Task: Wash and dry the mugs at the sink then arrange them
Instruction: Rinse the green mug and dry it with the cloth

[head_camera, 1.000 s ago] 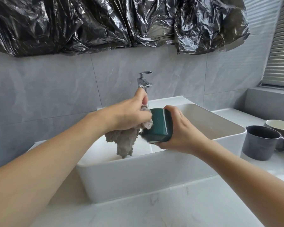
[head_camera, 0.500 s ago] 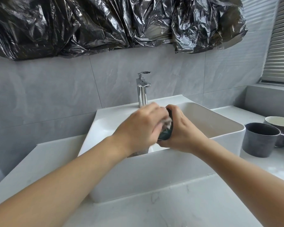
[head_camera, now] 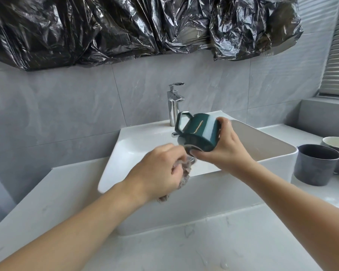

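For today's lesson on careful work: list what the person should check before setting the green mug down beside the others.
1. Right hand grips the green mug firmly: ok.
2. Left hand holds the cloth: ok.
3. Mug fully dry: cannot tell.
4. Faucet off, no stream seen: ok.
5. Counter space free near the grey mug: ok.
6. Counter dry: not ok, droplets in front.

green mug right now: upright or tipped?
Tipped. The green mug is held over the sink in the right hand, handle pointing up and left, one round end facing down toward the cloth in the left hand.
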